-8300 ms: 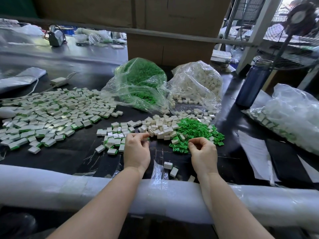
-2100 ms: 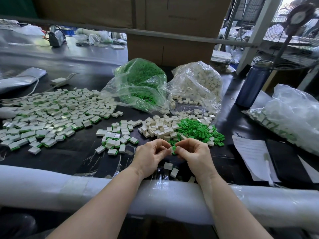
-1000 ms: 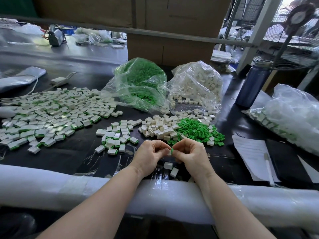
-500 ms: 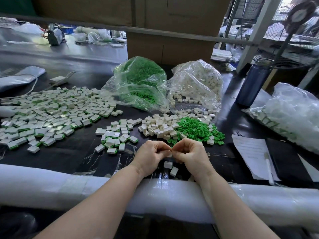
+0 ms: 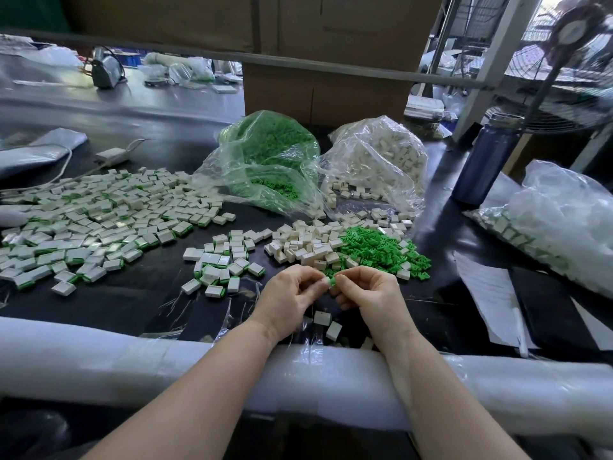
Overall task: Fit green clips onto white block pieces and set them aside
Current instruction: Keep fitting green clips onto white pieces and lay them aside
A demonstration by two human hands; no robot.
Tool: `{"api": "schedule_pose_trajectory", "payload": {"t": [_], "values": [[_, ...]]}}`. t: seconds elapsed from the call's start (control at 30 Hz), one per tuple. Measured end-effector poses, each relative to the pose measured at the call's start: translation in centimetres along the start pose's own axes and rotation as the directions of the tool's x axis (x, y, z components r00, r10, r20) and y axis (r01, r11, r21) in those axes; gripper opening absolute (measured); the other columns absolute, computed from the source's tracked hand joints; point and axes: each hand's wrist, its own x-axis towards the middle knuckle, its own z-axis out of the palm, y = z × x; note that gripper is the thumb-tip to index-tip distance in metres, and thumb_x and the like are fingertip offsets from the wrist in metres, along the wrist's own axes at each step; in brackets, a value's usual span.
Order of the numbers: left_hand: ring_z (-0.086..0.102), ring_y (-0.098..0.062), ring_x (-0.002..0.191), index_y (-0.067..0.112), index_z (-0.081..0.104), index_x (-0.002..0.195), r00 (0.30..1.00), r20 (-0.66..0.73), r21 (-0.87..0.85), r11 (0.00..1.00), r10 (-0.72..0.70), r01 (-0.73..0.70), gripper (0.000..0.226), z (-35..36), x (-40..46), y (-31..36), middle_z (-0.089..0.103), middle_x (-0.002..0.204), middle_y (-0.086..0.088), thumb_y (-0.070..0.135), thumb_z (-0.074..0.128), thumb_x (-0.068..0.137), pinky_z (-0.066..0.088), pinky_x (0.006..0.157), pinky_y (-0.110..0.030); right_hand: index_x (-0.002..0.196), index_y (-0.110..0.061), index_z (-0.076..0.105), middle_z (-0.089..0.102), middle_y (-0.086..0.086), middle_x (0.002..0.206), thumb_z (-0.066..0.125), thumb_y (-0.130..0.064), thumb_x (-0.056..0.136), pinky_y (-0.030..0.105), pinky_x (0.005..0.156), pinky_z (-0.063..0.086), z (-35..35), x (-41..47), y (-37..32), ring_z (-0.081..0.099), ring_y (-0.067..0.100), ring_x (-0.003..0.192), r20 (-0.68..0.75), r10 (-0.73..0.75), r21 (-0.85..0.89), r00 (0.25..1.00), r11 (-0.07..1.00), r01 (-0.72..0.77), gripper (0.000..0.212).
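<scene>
My left hand (image 5: 288, 295) and my right hand (image 5: 371, 295) meet fingertip to fingertip above the near table edge. Between them they pinch one small white block with a green clip (image 5: 330, 281) on it; most of the piece is hidden by the fingers. Just beyond lie a heap of loose white blocks (image 5: 305, 244) and a heap of loose green clips (image 5: 374, 249). A small group of clipped blocks (image 5: 222, 265) lies to the left, and a large spread of clipped blocks (image 5: 96, 220) fills the far left. Two loose white blocks (image 5: 326, 323) sit below my hands.
A clear bag of green clips (image 5: 268, 161) and a clear bag of white blocks (image 5: 378, 161) stand behind the heaps. A blue bottle (image 5: 482, 161), papers (image 5: 491, 293) and another filled bag (image 5: 557, 224) are at the right. A padded white rail (image 5: 99, 360) runs along the near edge.
Both hands stay together at the same spot. The fingers have shifted slightly, and the green edge of the pinched piece shows more now than half a second ago.
</scene>
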Motion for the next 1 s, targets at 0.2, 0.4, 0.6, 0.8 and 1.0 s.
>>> {"api": "schedule_pose_trajectory", "payload": {"t": [0.2,0.4,0.6,0.8,1.0], "values": [[0.063,-0.012,0.083,0.013,0.07,0.095,0.998,0.041,-0.014,0.999,-0.046,0.047,0.012,-0.33,0.01,0.13,0.068,0.083,0.003,0.018,0.061,0.089,0.049,0.083,-0.023,0.075,-0.005,0.064,0.063,0.007,0.061,0.062,0.0,0.086,0.016,0.049,0.048,0.3,0.02,-0.05,0.056,0.005,0.049,0.017,-0.004,-0.089,1.0,0.996,0.006,0.012],[0.064,-0.016,0.09,0.017,0.071,0.096,0.995,0.061,0.058,0.995,-0.084,0.081,0.014,-0.25,-0.03,0.06,0.071,0.09,0.0,0.022,0.06,0.089,0.049,0.09,-0.036,0.07,-0.012,0.061,0.06,0.002,0.056,0.061,-0.002,0.087,0.018,0.048,0.046,0.68,0.08,0.17,0.052,0.006,0.046,0.006,0.019,-0.197,1.0,0.98,-0.017,0.02],[0.063,-0.014,0.091,0.013,0.071,0.099,0.998,0.042,0.092,0.995,-0.054,0.05,0.015,-0.19,-0.08,0.06,0.069,0.091,0.002,0.019,0.061,0.089,0.048,0.09,-0.032,0.068,-0.015,0.062,0.062,0.005,0.06,0.063,-0.005,0.086,0.022,0.053,0.049,0.56,0.04,0.09,0.054,0.01,0.052,0.034,0.008,-0.271,0.999,0.963,0.001,0.02],[0.052,-0.009,0.076,0.009,0.073,0.094,0.995,0.04,0.204,0.974,0.091,-0.097,0.015,-0.03,-0.08,0.28,0.054,0.073,0.011,0.016,0.061,0.089,0.042,0.075,-0.021,0.066,-0.016,0.062,0.062,0.006,0.059,0.063,-0.004,0.085,0.023,0.053,0.048,0.51,0.21,0.24,0.054,0.013,0.052,0.016,0.01,-0.296,1.0,0.955,-0.005,0.022],[0.053,-0.006,0.078,0.01,0.072,0.1,0.999,0.024,0.18,0.983,0.035,-0.039,0.017,-0.04,0.01,-0.07,0.057,0.078,0.011,0.018,0.062,0.088,0.036,0.072,-0.01,0.065,-0.017,0.061,0.062,0.006,0.059,0.064,-0.004,0.085,0.021,0.052,0.047,0.43,0.1,0.2,0.053,0.007,0.049,0.054,-0.004,-0.317,0.999,0.948,0.021,0.023]]}}
